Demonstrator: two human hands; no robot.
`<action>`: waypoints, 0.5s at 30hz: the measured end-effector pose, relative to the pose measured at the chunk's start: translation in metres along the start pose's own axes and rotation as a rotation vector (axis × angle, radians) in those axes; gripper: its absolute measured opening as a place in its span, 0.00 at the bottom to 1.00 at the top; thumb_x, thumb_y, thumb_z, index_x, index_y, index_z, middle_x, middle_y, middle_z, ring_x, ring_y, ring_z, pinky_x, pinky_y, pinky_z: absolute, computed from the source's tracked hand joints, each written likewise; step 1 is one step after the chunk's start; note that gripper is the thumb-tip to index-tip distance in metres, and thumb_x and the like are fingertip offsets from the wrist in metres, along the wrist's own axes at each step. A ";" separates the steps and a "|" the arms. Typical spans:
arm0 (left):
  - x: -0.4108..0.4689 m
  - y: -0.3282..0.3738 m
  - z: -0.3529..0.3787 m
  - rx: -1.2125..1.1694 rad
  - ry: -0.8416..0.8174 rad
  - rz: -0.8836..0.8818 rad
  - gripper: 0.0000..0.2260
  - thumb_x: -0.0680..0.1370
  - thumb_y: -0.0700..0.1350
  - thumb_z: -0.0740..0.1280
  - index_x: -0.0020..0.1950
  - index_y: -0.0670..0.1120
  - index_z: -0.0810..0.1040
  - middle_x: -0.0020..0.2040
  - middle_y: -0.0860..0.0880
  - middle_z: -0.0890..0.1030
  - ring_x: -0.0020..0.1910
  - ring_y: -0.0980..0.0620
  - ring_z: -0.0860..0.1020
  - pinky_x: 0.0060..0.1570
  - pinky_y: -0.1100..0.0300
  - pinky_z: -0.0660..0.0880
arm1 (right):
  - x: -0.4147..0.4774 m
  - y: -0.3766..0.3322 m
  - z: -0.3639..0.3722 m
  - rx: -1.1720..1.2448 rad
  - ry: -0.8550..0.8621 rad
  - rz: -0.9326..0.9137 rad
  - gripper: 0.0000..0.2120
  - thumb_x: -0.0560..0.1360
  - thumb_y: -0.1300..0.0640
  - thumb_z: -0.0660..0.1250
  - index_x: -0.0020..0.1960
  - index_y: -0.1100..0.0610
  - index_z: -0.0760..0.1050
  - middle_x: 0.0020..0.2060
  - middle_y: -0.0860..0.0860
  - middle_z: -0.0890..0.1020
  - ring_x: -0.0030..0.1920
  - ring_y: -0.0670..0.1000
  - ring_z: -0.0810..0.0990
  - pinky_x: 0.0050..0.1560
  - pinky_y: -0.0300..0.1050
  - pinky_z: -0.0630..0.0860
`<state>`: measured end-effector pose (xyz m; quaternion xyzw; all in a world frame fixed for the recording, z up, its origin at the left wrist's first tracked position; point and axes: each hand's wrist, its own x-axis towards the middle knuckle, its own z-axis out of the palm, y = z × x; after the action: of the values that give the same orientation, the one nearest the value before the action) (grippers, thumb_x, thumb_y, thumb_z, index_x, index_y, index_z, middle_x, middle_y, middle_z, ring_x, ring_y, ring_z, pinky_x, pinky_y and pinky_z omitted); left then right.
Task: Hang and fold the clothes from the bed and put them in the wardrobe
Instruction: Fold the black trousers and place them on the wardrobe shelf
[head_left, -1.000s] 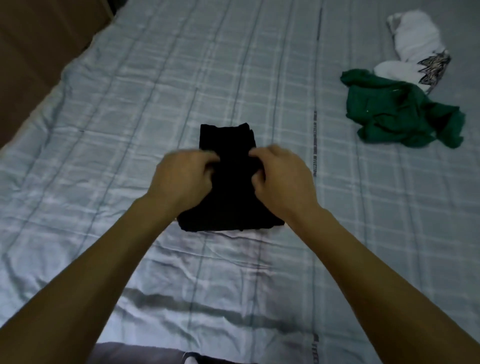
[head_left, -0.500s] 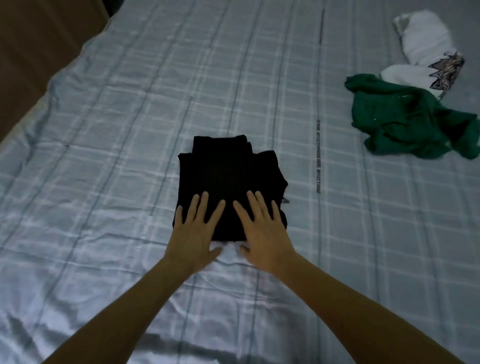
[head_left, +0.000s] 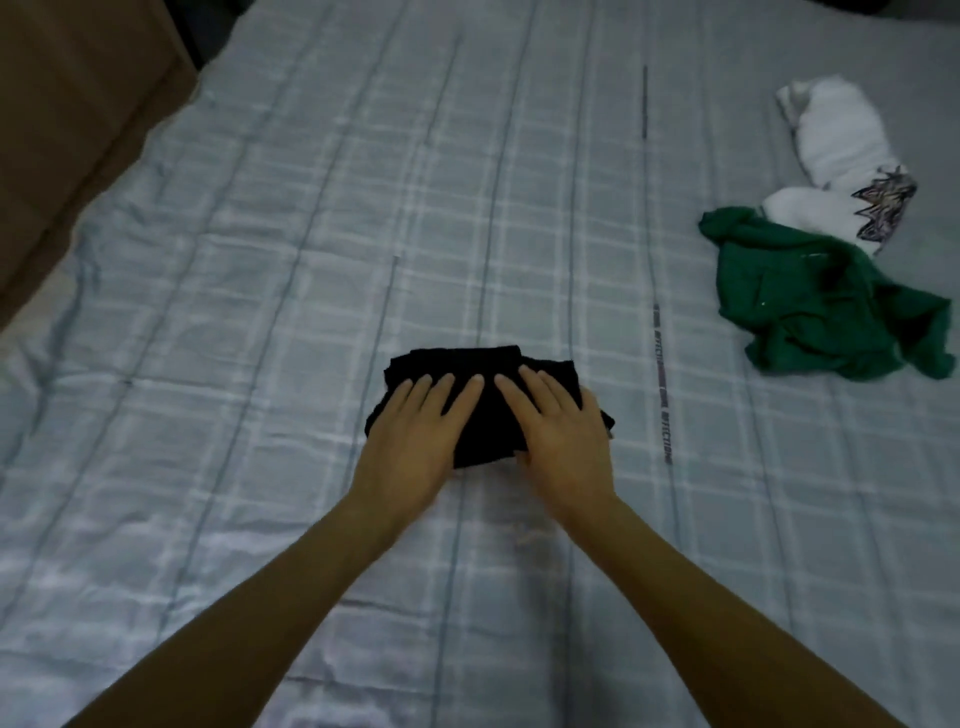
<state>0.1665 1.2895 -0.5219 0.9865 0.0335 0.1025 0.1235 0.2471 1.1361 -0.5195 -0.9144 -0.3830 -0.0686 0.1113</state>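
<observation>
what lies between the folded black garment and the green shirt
Only bare plaid sheet between the black garment and green shirt, seen in the head view.

You have bare pale blue checked bed sheet (head_left: 260, 312) from the bed's left edge to its middle, and more between the middle and the right edge. A hand can pass over either stretch. In the middle, the folded black cloth bundle (head_left: 491, 415) lies under your left hand (head_left: 410, 441) and right hand (head_left: 561, 441), both flat on it. Near the right edge, the crumpled green garment (head_left: 810, 306) lies in the way. It touches the bunched white garment with patterned trim (head_left: 826, 130), which lies farther up that edge. The brown panel (head_left: 78, 130) closes off the far left corner.
</observation>
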 end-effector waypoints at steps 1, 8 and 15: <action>0.012 -0.005 -0.009 -0.004 0.018 0.018 0.34 0.60 0.33 0.76 0.66 0.40 0.74 0.59 0.36 0.78 0.56 0.36 0.78 0.60 0.42 0.71 | 0.014 -0.001 -0.007 0.012 0.016 0.006 0.36 0.59 0.65 0.78 0.66 0.58 0.74 0.62 0.61 0.77 0.60 0.61 0.77 0.58 0.63 0.73; -0.008 -0.029 0.017 -0.057 -0.236 0.105 0.23 0.69 0.54 0.66 0.59 0.41 0.79 0.55 0.39 0.80 0.52 0.39 0.80 0.52 0.48 0.76 | -0.001 0.017 0.017 -0.052 -0.292 -0.109 0.26 0.65 0.48 0.71 0.61 0.55 0.77 0.60 0.59 0.78 0.61 0.61 0.76 0.67 0.64 0.61; 0.016 -0.018 0.036 -0.184 0.015 -0.145 0.17 0.78 0.50 0.61 0.60 0.41 0.76 0.58 0.41 0.77 0.59 0.42 0.74 0.61 0.46 0.67 | 0.013 0.012 0.030 0.200 -0.040 0.042 0.18 0.76 0.45 0.61 0.52 0.57 0.81 0.52 0.55 0.81 0.55 0.55 0.78 0.60 0.55 0.69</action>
<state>0.1893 1.3005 -0.5571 0.9652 0.0962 0.1033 0.2202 0.2657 1.1450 -0.5475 -0.9078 -0.3707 -0.0094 0.1958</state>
